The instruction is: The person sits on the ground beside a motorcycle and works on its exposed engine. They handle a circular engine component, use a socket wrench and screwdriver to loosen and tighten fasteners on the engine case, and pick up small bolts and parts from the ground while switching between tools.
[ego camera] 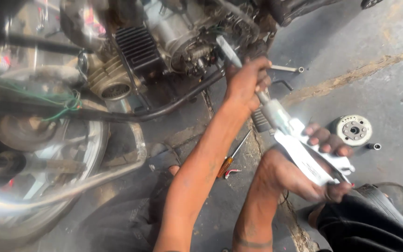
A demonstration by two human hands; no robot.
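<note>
My left hand [246, 84] is raised and closed around the shaft of a metal socket wrench with a knurled handle [228, 50]. The wrench slants down to the right, and its socket end [278, 116] meets a shiny silver metal part [304, 158]. My right hand [299, 175] grips that silver part from below, with the fingers wrapped over its far side. Both hands are over the concrete ground, just right of the motorcycle engine [178, 37].
A motorcycle fills the left, with its finned cylinder [138, 46], exhaust pipe [131, 116] and wheel [38, 154]. On the ground lie an orange-handled screwdriver [229, 161], a round rotor [353, 129], a small socket [374, 146] and a spanner [285, 68]. My sandalled foot [383, 200] is at lower right.
</note>
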